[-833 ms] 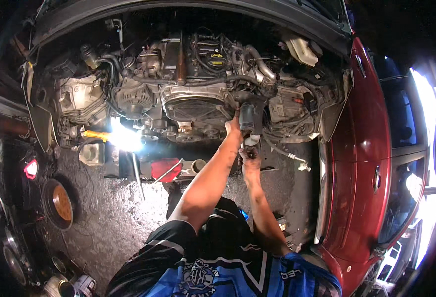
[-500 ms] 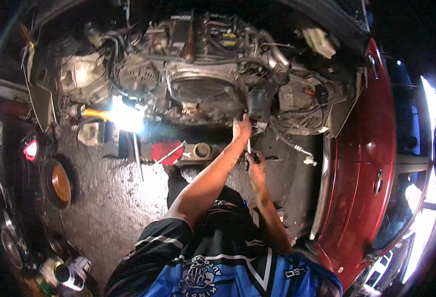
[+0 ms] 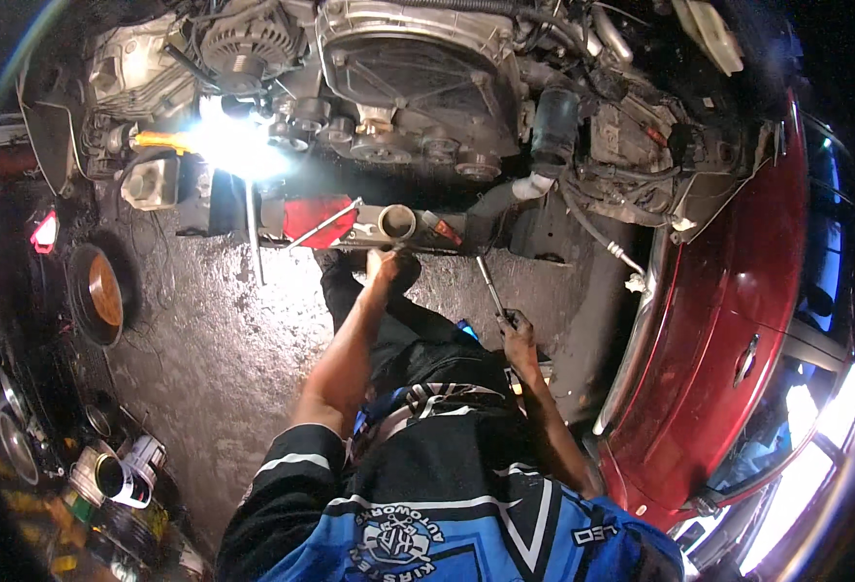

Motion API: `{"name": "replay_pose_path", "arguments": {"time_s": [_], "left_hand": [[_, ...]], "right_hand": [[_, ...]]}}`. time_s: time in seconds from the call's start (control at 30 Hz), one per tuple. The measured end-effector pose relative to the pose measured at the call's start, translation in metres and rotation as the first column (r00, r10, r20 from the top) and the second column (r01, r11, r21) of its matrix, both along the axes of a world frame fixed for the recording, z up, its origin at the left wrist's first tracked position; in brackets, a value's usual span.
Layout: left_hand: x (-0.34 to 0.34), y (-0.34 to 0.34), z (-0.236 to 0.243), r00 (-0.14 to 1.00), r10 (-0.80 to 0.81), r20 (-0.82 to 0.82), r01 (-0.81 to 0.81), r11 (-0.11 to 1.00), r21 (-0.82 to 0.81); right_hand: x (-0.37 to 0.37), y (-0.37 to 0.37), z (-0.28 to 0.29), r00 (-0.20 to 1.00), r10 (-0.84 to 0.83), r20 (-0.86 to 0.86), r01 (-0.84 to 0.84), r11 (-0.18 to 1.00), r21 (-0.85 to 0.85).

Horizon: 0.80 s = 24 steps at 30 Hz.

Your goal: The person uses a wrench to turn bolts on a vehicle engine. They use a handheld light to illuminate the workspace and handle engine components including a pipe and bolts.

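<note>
My right hand (image 3: 517,339) is closed around the lower end of a long, slim metal bar tool (image 3: 488,283), which tilts up and left toward the crossbeam (image 3: 296,242). My left hand (image 3: 381,268) is at the near edge of the crossbeam, below a round metal ring (image 3: 397,223). Its fingers look curled, and what they hold, if anything, is hidden. On the beam lie a red cloth (image 3: 313,221), a wrench (image 3: 335,220) across it and a small red-and-grey tool (image 3: 443,230). Beyond stands the exposed engine (image 3: 398,87) with its pulleys (image 3: 381,147).
A glaring work light (image 3: 238,145) with a yellow handle (image 3: 162,142) sits left of the pulleys. A hose (image 3: 597,231) hangs at the right. A red car (image 3: 704,320) stands close on that side. At left are a round pan (image 3: 96,294) and several containers (image 3: 122,475).
My left hand has left the engine's lower right and come down left to the beam. My right hand keeps the bar tool, a little lower. The view has tilted down toward me.
</note>
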<state>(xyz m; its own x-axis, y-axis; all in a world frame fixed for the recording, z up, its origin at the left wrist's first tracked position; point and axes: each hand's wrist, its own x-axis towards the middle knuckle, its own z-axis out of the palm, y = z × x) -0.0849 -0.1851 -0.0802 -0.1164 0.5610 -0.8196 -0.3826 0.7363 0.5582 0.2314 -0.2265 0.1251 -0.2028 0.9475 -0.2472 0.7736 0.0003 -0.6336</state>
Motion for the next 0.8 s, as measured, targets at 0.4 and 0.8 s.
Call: {"name": "replay_pose_path", "arguments": {"time_s": [0.4,0.8], "left_hand": [[0.137,0.036,0.005,0.937,0.034,-0.349,-0.119,0.967,-0.226],[0.175,0.071,-0.031,0.825,0.209,-0.525,-0.387,0.886,-0.256]], "right_hand": [[0.011,-0.006,0.020,0.912,-0.381,0.151,0.408,0.815,-0.410],[0.035,-0.029,0.017,0.916,-0.116,0.384,0.255,0.907,-0.334]]}}
